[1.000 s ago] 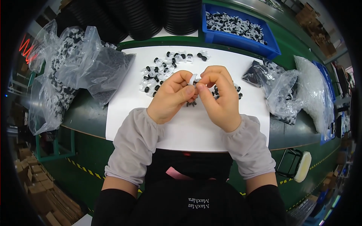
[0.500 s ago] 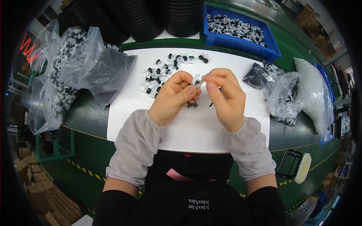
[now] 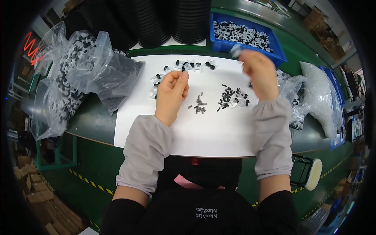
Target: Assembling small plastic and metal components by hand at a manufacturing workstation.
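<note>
Our right hand [image 3: 261,73] pinches a whitish part [image 3: 235,51] by the near edge of the blue bin [image 3: 222,46]; early release could drop it outside (left hand [image 3: 170,96] curled in, contents hidden).

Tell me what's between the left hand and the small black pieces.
Head view: small grey pieces, scattered on the white sheet, lie between the left hand and the small black pieces.

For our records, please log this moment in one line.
right hand: holds blurred pale part, near blue bin | left hand: over white sheet, contents unclear | sheet: black-and-white parts, dark pieces
</note>
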Demonstrator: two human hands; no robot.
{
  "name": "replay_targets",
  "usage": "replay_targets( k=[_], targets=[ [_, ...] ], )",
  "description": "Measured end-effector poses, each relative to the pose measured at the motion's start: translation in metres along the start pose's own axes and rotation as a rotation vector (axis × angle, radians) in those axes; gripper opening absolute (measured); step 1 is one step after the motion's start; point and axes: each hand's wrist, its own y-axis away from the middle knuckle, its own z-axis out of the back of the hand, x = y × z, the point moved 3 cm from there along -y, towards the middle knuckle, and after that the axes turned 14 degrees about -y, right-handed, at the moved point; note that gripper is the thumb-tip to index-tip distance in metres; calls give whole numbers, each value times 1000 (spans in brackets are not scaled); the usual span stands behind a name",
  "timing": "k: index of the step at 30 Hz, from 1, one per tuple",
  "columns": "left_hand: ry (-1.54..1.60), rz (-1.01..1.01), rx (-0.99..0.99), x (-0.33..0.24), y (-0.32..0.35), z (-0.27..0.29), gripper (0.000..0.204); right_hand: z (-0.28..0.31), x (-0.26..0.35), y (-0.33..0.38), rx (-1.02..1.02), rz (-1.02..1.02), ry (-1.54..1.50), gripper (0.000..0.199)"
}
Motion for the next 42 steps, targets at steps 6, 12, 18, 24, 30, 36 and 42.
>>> replay_targets(
  k=[6, 12, 18, 24, 30, 36, 42],
  targets=[
    [-624, -490, -168, -4, -8, -4, 18, 18, -8, 11, -207, 108, 82, 33],
    [-1361, -743, -187, -14, -67, -33, 21, 13, -43, 17, -82, 260, 502, 20],
    [-1426, -568, 19, -22, -84, -36, 22, -15, -56, 31, 101, 498, 779, 12],
    [-517, -427, 120, -34, -59, -23, 21, -49, -60, 37, 207, 510, 900, 9],
    [120, 37, 252, -13, -48, -9, 24, -63, -73, 36, 249, 391, 924, 9],
    [450, 169, 345, -12, -36, -21, 27, -52, -64, 39, 244, 191, 650, 5],
    [356, 261, 479, -6, -21, -37, 43, -49, -33, 49, 150, 744, 375, 15]
  ],
)
